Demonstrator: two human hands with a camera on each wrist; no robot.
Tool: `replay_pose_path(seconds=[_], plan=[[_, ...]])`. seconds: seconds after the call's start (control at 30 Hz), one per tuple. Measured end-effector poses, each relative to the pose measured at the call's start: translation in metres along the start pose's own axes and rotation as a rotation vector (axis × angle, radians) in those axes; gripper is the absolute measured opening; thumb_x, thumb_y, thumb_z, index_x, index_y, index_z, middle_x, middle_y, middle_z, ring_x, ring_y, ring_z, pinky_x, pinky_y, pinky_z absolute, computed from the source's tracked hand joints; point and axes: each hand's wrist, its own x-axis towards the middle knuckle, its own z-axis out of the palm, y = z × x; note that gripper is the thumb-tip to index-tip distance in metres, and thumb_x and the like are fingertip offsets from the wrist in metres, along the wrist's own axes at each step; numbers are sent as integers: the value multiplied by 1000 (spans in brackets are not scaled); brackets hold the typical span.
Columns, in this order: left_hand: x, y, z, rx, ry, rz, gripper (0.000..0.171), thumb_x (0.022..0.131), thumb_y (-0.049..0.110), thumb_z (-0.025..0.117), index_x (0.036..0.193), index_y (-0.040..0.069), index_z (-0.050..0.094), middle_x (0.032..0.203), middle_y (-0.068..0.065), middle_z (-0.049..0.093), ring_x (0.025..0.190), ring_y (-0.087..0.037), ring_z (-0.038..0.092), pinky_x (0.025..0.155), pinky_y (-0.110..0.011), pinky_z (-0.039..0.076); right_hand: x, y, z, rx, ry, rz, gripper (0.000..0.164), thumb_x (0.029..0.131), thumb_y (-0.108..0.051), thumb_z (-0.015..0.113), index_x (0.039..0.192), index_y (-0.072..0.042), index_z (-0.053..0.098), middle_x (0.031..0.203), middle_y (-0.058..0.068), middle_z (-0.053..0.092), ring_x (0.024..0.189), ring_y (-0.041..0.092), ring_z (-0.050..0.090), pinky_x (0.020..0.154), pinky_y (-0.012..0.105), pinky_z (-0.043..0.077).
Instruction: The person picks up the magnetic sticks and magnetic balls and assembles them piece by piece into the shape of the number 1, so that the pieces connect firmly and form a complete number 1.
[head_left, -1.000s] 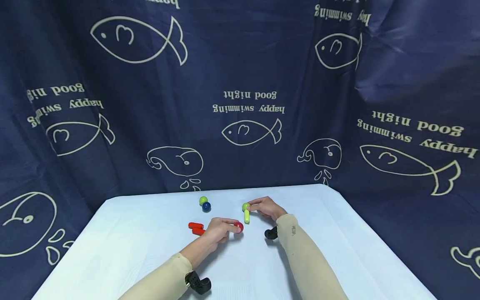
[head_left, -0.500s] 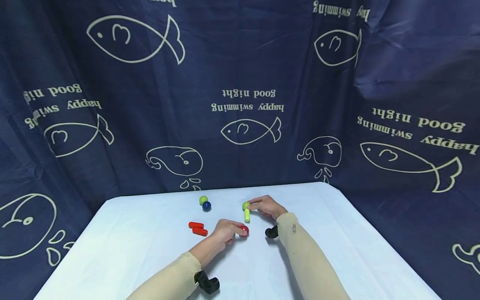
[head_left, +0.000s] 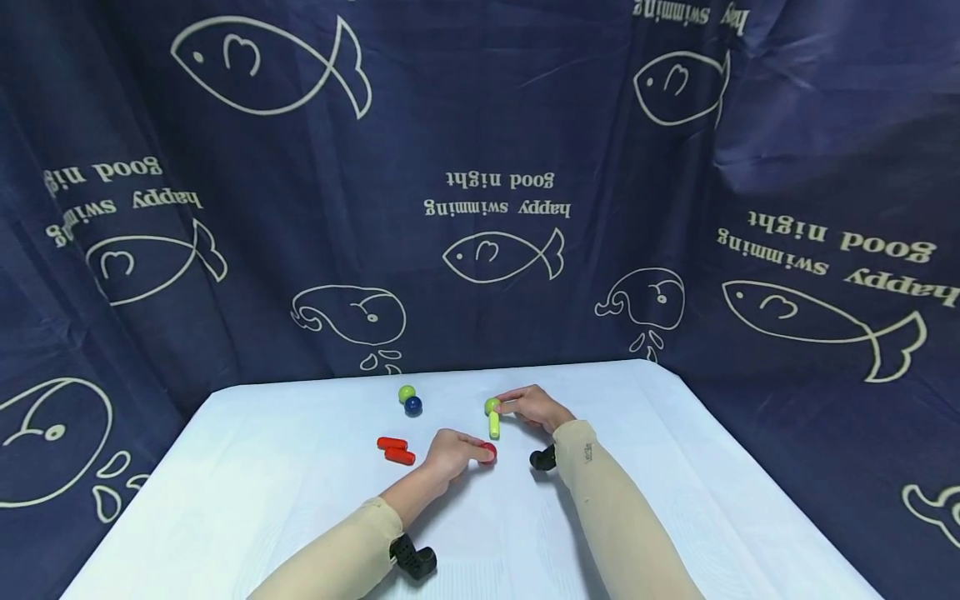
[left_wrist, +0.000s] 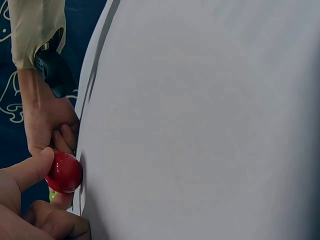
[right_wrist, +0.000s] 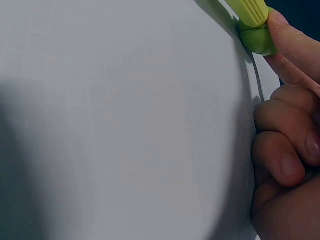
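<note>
My left hand (head_left: 452, 454) pinches a glossy red ball (head_left: 488, 452) low over the table, its thumb pressed against the near side in the left wrist view. Just beyond that ball, my right hand (head_left: 536, 407) grips a green ball (head_left: 491, 405) between thumb and finger. A short yellow-green rod (head_left: 494, 425) extends from the green ball toward the red one, with a small gap showing before the red ball. In the right wrist view, the rod's ribbed end (right_wrist: 252, 12) meets the grooved green ball (right_wrist: 257, 42), and the other fingers are curled against the table.
Left of the hands, two red rods (head_left: 392, 443) lie side by side on the white-covered table (head_left: 300, 467). Farther back, another green ball (head_left: 407, 393) sits behind a dark blue ball (head_left: 413, 406). A navy curtain (head_left: 495, 325) hangs beyond the table's far edge.
My left hand has carried the red ball rightward, to just below the near end of the yellow-green rod. The right hand keeps its grip on the green ball, nearly still.
</note>
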Motion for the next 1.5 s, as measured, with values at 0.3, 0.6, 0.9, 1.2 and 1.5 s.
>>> replay_pose_path(seconds=[0.3,0.6,0.9,1.2,1.5], plan=[[0,0,1,34,36,40,30,74,23,89,91,2,76,95,-8,69,83,-21,54,69,-31,44,-2,-1,0,-8,2,-13,39,80,-32,84,118,-23,77,50,-5,34,44,13,26,45,27,24],[5,1,8,17,84,60,28,73,19,90,90,1,78,94,-8,72,84,-19,56,70,-28,44,-5,-3,0,-14,-2,-3,40,81,-32,84,119,-23,76,50,-4,34,44,14,26,45,27,24],[9,3,14,7,99,32,27,73,20,90,88,3,77,92,-7,71,84,-20,56,72,-30,44,-4,-3,0,0,-2,4,39,81,-31,85,118,-22,77,50,-5,34,43,13,26,45,26,24],[12,5,18,5,114,4,25,74,20,90,86,3,75,86,-6,70,81,-20,55,70,-30,43,-4,-3,-1,4,-7,-9,39,81,-30,84,118,-21,76,49,-5,34,42,12,24,43,26,24],[12,7,19,15,130,-10,27,74,23,89,85,3,75,87,-6,70,81,-20,54,69,-30,41,-2,0,0,-7,-7,-23,39,80,-31,84,117,-22,77,48,-4,33,42,12,24,42,27,22]])
